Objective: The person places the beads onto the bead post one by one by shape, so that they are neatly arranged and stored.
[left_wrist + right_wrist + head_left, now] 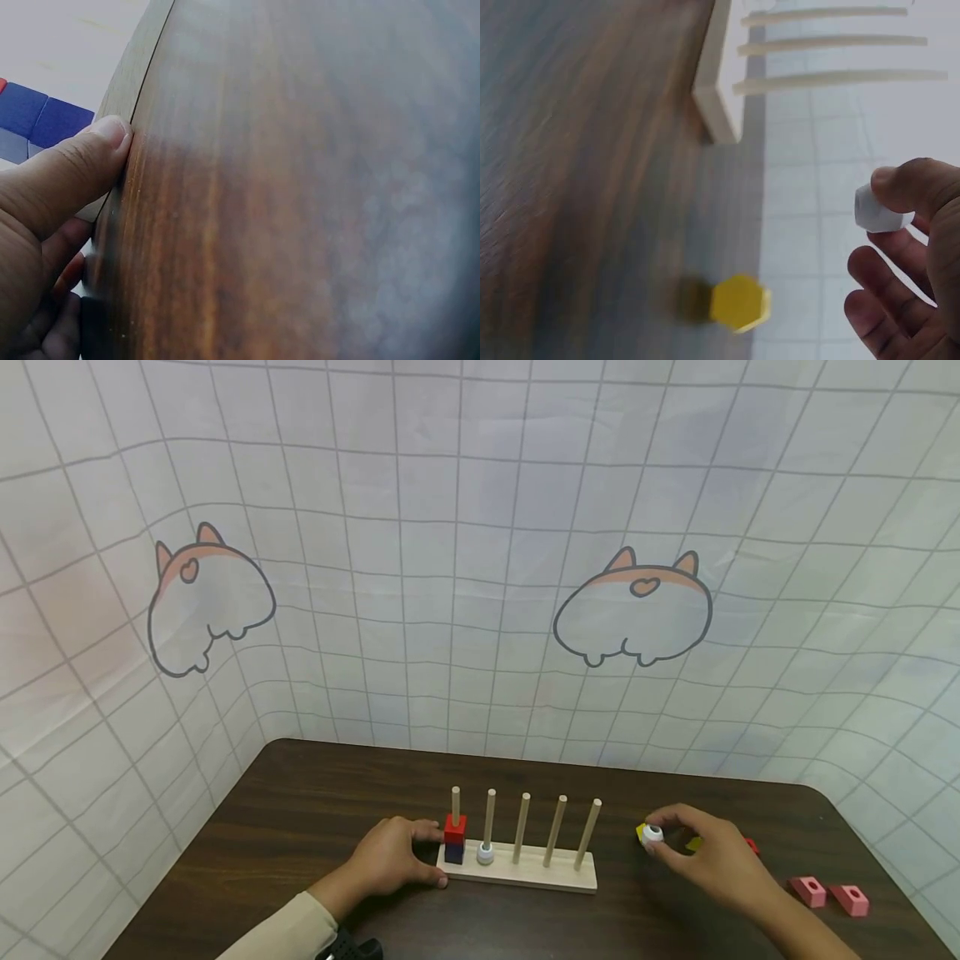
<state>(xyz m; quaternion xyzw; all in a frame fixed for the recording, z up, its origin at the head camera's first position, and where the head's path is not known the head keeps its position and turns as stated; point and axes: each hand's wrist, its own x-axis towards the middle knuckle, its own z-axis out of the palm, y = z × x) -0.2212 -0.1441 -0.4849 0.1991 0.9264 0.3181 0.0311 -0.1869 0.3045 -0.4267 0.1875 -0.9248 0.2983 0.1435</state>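
My left hand (390, 857) grips the left end of a wooden peg stand (525, 875), its thumb against the front edge in the left wrist view. On the leftmost peg a red block (455, 829) sits above dark blue (454, 852). A white bead (485, 854) is at the bottom of the second peg; the other three pegs are bare. To the right of the stand, my right hand (716, 856) pinches another white bead (881, 210) between thumb and index finger, its hole visible. The bead is apart from the pegs.
A yellow hexagonal piece (739, 302) lies on the dark wooden table (337, 785) near the right hand. Another yellow piece (693, 843) and a red piece (752, 846) are partly hidden by that hand. Two pink blocks (808, 891) with holes lie farther right.
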